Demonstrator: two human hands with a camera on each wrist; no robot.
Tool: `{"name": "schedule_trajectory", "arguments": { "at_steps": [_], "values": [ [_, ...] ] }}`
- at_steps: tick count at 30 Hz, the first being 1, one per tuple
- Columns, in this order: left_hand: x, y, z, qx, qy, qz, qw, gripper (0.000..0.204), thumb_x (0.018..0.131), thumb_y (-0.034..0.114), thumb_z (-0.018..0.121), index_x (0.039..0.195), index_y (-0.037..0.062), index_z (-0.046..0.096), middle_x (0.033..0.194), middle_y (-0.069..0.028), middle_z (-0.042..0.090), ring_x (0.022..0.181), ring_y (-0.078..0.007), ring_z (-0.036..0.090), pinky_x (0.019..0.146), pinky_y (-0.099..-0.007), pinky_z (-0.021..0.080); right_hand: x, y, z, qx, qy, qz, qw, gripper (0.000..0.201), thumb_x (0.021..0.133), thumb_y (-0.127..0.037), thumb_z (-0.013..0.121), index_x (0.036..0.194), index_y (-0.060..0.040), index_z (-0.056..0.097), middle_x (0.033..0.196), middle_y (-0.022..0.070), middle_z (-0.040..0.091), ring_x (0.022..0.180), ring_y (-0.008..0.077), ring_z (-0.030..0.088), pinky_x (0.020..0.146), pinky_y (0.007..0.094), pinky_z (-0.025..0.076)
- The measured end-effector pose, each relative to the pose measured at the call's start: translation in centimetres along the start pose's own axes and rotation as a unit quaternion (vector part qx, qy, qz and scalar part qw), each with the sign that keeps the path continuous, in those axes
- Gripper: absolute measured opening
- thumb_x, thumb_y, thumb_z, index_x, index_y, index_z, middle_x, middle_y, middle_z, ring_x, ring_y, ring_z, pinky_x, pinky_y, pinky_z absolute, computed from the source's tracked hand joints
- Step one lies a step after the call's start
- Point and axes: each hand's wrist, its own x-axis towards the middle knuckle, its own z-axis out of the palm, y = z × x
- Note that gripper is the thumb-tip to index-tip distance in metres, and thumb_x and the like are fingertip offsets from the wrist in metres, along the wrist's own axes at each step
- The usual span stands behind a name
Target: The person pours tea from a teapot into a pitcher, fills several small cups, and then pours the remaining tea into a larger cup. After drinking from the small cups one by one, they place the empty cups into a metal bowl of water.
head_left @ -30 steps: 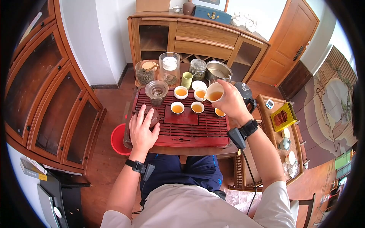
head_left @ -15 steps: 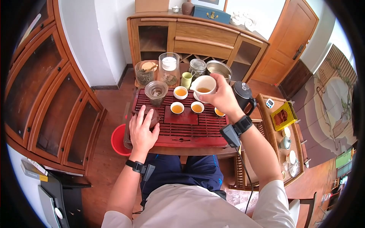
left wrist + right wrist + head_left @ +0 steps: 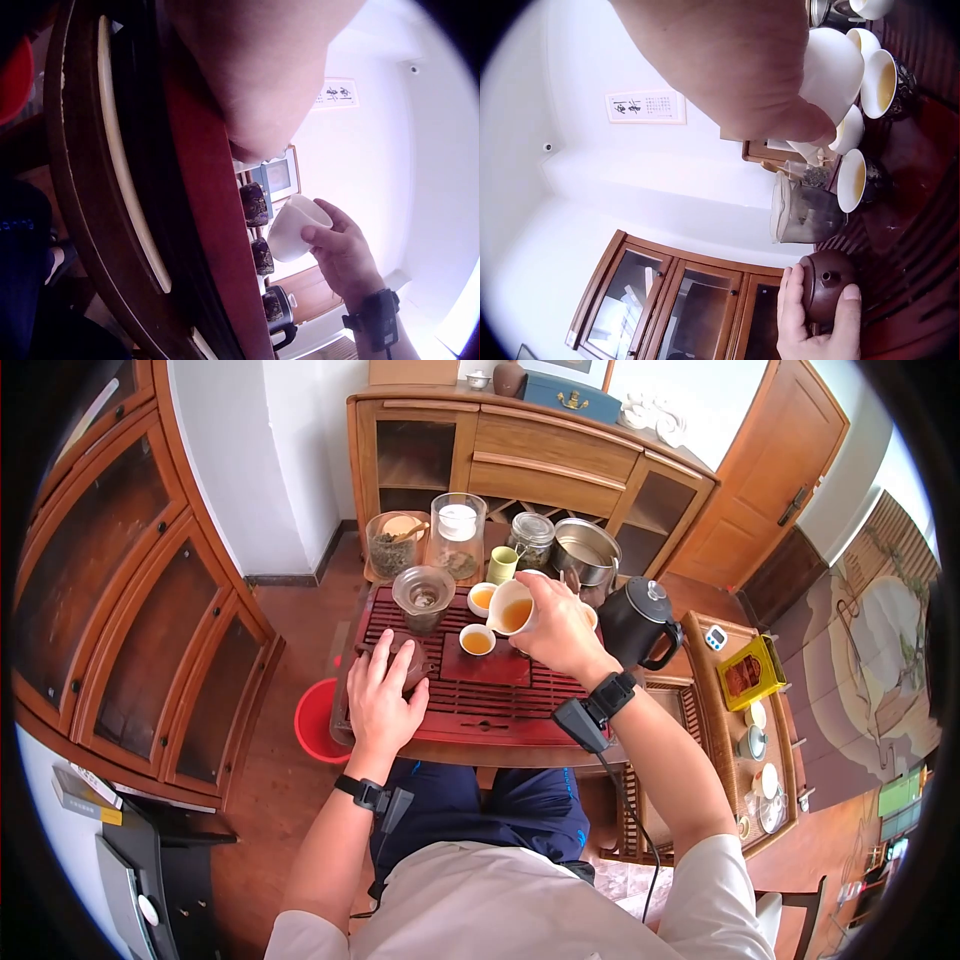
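A white pitcher (image 3: pixel 514 612) of amber tea is pinched in my right hand (image 3: pixel 560 625), tilted left with its spout by the near left teacup (image 3: pixel 477 641). In the left wrist view, the thumb and fingers grip the pitcher (image 3: pixel 291 238) from its side. Another filled teacup (image 3: pixel 482 598) stands just behind; the pitcher and hand partly hide other cups. My left hand (image 3: pixel 383 698) rests over a brown clay teapot (image 3: pixel 414 663). Seen from the right wrist, its fingers lie along the teapot (image 3: pixel 829 306), thumb at the side near the spout. The cups have dark patterned outsides.
A red slatted tea tray (image 3: pixel 480 728) carries the set. A glass vessel with a strainer (image 3: pixel 424 600) stands behind the teapot. Farther back are a tea leaf jar (image 3: pixel 533 535), a green cup (image 3: pixel 502 565) and a metal pot (image 3: pixel 588 550). A black kettle (image 3: pixel 635 622) stands right.
My right hand has brought the pitcher left, from pouring over a front middle cup, past the back cups, to the near left cup. My left hand has stayed on the teapot. The view has shifted slightly.
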Motion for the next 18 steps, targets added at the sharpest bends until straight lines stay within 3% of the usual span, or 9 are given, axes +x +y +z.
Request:
{"name": "schedule_trajectory", "arguments": {
  "at_steps": [7,9,13,15,16,18],
  "values": [
    [0.0,0.0,0.0,0.0,0.003,0.001,1.0,0.06,0.08,0.019,0.083,0.137,0.0088,0.067,0.154,-0.0156,0.055,0.125,-0.0396,0.06,0.111,-0.0542,0.045,-0.1,0.2,0.7,-0.007,0.012,-0.026,1.0,0.08,0.068,-0.009,0.086,0.143,-0.0026,0.057,0.136,0.0181,0.066,0.132,0.0405,0.057,0.11,0.0494,0.046],
    [0.0,0.0,0.0,0.0,0.003,0.0,1.0,0.06,0.08,0.019,0.083,0.137,0.0088,0.067,0.154,-0.0157,0.055,0.125,-0.0397,0.06,0.111,-0.0543,0.045,0.0,0.2,0.7,0.005,-0.011,-0.01,1.0,0.087,0.068,-0.012,0.089,0.146,-0.0015,0.053,0.141,0.0218,0.062,0.137,0.0415,0.054,0.116,0.0488,0.044],
    [0.0,0.0,0.0,0.004,0.002,0.001,1.0,0.06,0.08,0.019,0.083,0.137,0.0084,0.067,0.154,-0.0161,0.055,0.125,-0.0398,0.06,0.111,-0.0543,0.045,0.2,-1.2,-0.3,0.038,-0.007,0.036,0.999,0.087,0.069,-0.013,0.091,0.147,-0.0017,0.053,0.14,0.0229,0.063,0.131,0.0409,0.059,0.112,0.0472,0.048],
    [0.1,0.1,-0.1,0.003,0.001,0.001,1.0,0.06,0.08,0.019,0.083,0.137,0.0084,0.066,0.154,-0.0161,0.055,0.125,-0.0399,0.06,0.11,-0.0542,0.045,0.2,-2.3,-1.4,0.115,-0.005,0.126,0.985,0.086,0.073,-0.012,0.091,0.148,0.0008,0.051,0.137,0.0208,0.066,0.124,0.0352,0.067,0.106,0.0434,0.053],
    [0.1,0.1,-0.1,0.002,0.001,0.001,1.0,0.061,0.08,0.019,0.083,0.138,0.0083,0.066,0.154,-0.0162,0.055,0.125,-0.0399,0.06,0.11,-0.0542,0.045,0.2,-1.9,-1.5,0.115,-0.004,0.126,0.985,0.086,0.073,-0.012,0.091,0.148,0.0008,0.051,0.137,0.0208,0.066,0.124,0.0352,0.067,0.106,0.0434,0.053],
    [0.1,0.1,-0.1,0.003,0.0,0.001,1.0,0.061,0.08,0.019,0.083,0.138,0.0084,0.066,0.154,-0.0162,0.055,0.125,-0.04,0.06,0.11,-0.0541,0.045,0.2,-0.6,-1.9,0.317,0.049,0.16,0.933,0.087,0.074,-0.011,0.093,0.147,0.006,0.048,0.131,0.0204,0.068,0.121,0.0291,0.068,0.104,0.0403,0.056]
  ]
}}
